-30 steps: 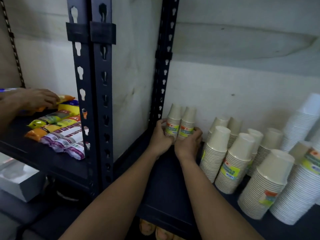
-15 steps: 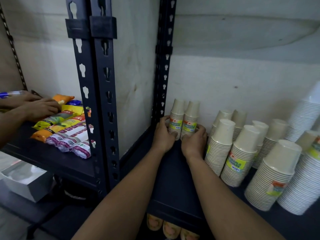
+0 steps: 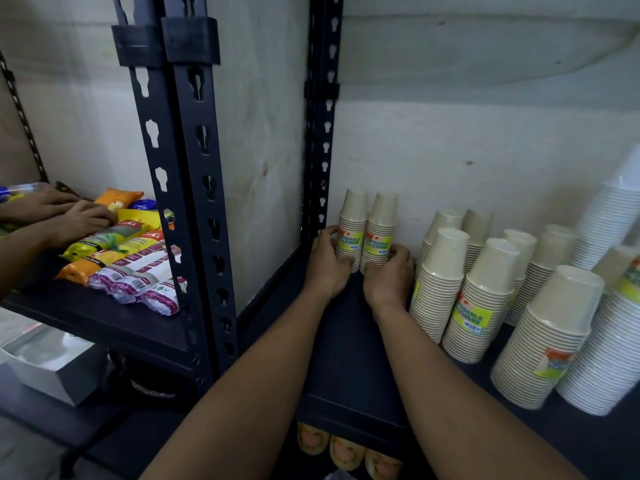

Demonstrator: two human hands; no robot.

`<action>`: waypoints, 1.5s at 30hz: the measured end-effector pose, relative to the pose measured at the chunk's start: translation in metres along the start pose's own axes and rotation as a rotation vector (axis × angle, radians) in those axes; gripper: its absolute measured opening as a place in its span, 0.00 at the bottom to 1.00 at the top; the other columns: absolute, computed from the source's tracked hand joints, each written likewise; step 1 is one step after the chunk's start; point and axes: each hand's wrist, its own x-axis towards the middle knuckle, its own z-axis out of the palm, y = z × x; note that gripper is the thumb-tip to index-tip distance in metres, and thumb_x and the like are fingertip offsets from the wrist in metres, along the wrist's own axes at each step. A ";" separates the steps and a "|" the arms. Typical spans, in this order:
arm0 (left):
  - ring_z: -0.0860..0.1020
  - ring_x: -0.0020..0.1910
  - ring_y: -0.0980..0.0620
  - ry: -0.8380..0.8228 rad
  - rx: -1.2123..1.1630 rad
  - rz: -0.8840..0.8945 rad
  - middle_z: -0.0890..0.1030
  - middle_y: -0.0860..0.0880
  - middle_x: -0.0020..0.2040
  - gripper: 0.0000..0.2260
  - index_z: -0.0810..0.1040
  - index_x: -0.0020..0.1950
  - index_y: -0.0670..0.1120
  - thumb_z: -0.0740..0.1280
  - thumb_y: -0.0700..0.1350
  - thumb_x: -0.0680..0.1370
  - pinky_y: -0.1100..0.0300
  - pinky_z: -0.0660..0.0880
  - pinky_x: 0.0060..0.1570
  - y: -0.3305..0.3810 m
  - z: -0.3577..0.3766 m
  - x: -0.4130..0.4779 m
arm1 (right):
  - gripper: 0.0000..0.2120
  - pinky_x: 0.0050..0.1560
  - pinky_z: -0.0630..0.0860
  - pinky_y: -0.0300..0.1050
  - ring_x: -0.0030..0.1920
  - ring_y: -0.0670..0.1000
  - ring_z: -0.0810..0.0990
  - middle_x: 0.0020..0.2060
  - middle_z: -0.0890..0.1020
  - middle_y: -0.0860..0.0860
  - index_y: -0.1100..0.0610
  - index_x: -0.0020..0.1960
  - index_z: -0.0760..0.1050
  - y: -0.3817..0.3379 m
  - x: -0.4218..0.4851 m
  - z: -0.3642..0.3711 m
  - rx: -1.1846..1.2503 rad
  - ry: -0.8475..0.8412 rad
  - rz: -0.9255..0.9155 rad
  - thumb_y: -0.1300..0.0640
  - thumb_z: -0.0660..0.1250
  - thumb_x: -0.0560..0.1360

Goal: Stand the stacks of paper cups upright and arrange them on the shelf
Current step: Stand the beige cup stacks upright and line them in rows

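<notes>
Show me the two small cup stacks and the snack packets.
Cup stack by the post [image 3: 350,239]: head view, green label.
Cup stack beside it [image 3: 378,243]: head view, green label.
Snack packets [image 3: 138,265]: head view, white wrapper.

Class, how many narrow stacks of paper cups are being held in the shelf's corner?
2. The left stack stands beside the corner post, held by the left hand; the right stack stands just right of it, held by the right hand. Others could be hidden behind.

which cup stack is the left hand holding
The leftmost stack, narrow and labelled, nearest the post. The left hand grips its base; the right hand holds its twin alongside.
</notes>
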 end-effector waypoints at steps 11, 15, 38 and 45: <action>0.71 0.68 0.53 0.024 -0.024 -0.002 0.68 0.46 0.73 0.40 0.55 0.81 0.53 0.74 0.41 0.76 0.53 0.72 0.67 0.002 -0.001 -0.004 | 0.31 0.62 0.67 0.43 0.67 0.57 0.71 0.68 0.71 0.58 0.60 0.74 0.62 -0.007 -0.008 -0.007 -0.005 -0.028 0.000 0.60 0.72 0.76; 0.70 0.70 0.50 0.188 -0.115 -0.053 0.67 0.45 0.73 0.37 0.58 0.79 0.52 0.74 0.41 0.76 0.56 0.70 0.67 0.013 -0.007 -0.015 | 0.40 0.72 0.67 0.52 0.72 0.59 0.67 0.72 0.66 0.59 0.58 0.79 0.54 -0.012 -0.020 -0.010 -0.006 -0.074 -0.037 0.54 0.73 0.75; 0.75 0.68 0.53 -0.303 -0.172 -0.114 0.76 0.51 0.70 0.31 0.64 0.79 0.51 0.71 0.40 0.78 0.52 0.73 0.69 0.100 0.016 -0.136 | 0.09 0.51 0.77 0.43 0.55 0.52 0.78 0.50 0.79 0.44 0.50 0.55 0.77 0.028 -0.147 -0.240 0.288 0.300 -0.112 0.57 0.69 0.76; 0.73 0.72 0.52 -0.333 -0.171 -0.154 0.73 0.50 0.74 0.34 0.59 0.82 0.51 0.70 0.38 0.79 0.53 0.72 0.69 0.104 0.025 -0.148 | 0.30 0.68 0.67 0.43 0.71 0.50 0.70 0.72 0.69 0.51 0.53 0.76 0.65 0.044 -0.145 -0.253 0.138 0.018 0.040 0.54 0.70 0.77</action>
